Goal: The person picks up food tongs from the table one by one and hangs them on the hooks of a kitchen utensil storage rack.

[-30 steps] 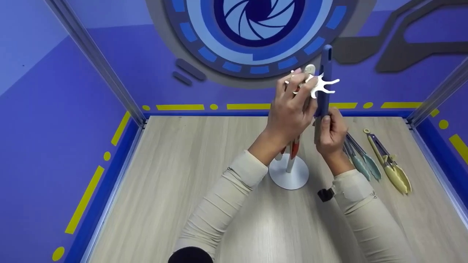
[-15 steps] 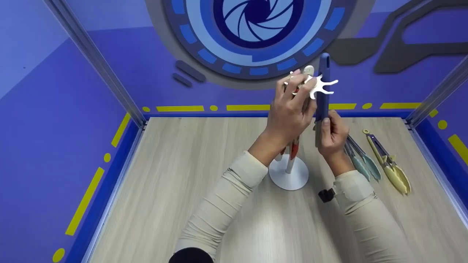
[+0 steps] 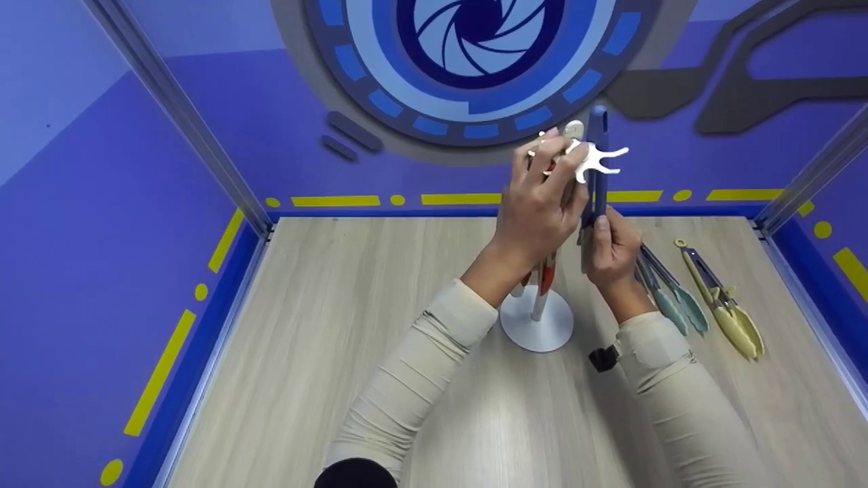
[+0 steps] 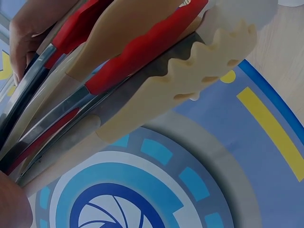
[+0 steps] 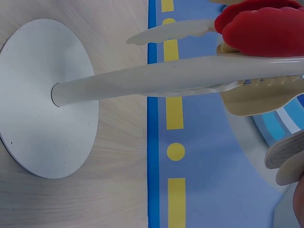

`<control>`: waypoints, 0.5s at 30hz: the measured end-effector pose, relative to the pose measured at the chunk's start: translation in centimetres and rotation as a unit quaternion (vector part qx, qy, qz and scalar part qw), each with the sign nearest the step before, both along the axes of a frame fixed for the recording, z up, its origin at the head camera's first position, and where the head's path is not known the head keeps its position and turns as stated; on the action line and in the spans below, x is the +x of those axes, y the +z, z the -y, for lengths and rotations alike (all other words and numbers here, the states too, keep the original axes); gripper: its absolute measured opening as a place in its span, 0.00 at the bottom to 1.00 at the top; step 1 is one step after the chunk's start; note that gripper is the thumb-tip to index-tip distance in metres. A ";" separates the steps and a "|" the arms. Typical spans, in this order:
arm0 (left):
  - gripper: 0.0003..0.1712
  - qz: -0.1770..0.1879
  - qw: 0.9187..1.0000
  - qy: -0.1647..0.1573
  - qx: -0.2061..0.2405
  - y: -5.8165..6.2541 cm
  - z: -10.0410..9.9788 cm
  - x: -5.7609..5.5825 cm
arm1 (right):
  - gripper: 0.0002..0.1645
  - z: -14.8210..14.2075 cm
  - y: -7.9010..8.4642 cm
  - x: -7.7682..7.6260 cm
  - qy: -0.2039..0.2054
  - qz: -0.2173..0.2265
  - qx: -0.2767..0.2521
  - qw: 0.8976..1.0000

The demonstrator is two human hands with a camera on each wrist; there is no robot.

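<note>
My left hand [image 3: 539, 196] grips the top of a white utensil stand, its fingers curled over the hooked disc [image 3: 593, 160]. Just to the right, my right hand [image 3: 614, 252] holds a pair of tongs [image 3: 597, 196] upright by the lower part. Their blue handle has a hanging hole at its top and passes close to the white hooks. Two grey tips of these tongs [image 5: 289, 159] show in the right wrist view. Red-tipped tongs [image 4: 147, 50] and cream-tipped tongs [image 4: 192, 71] hang from the stand, mostly hidden by my left hand in the head view.
The stand's round base [image 3: 536, 332] sits on the wooden table [image 3: 325, 352]. Teal tongs [image 3: 678, 305] and yellow tongs [image 3: 732, 318] lie at the right. A blue patterned wall [image 3: 380, 169] rises behind the table.
The blue-handled tongs have come down a little and shifted slightly left, closer to the hooks. My left hand has stayed in place on the stand.
</note>
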State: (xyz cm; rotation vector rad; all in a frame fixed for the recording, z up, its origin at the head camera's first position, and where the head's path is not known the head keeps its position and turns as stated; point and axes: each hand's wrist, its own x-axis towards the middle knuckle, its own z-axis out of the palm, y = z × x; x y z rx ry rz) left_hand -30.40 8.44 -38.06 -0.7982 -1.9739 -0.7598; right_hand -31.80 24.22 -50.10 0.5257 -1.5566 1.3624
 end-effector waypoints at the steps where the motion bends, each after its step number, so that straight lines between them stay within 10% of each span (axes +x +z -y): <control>1: 0.19 0.002 1.000 0.000 0.000 0.0 0.0 0.0 | 0.23 0.1 -0.1 -0.1 0.005 0.004 0.000 1.000; 15: 0.19 0.008 1.000 0.000 -0.005 0.1 -0.1 0.0 | 0.54 2.0 -1.1 -1.6 -0.147 0.027 0.052 0.987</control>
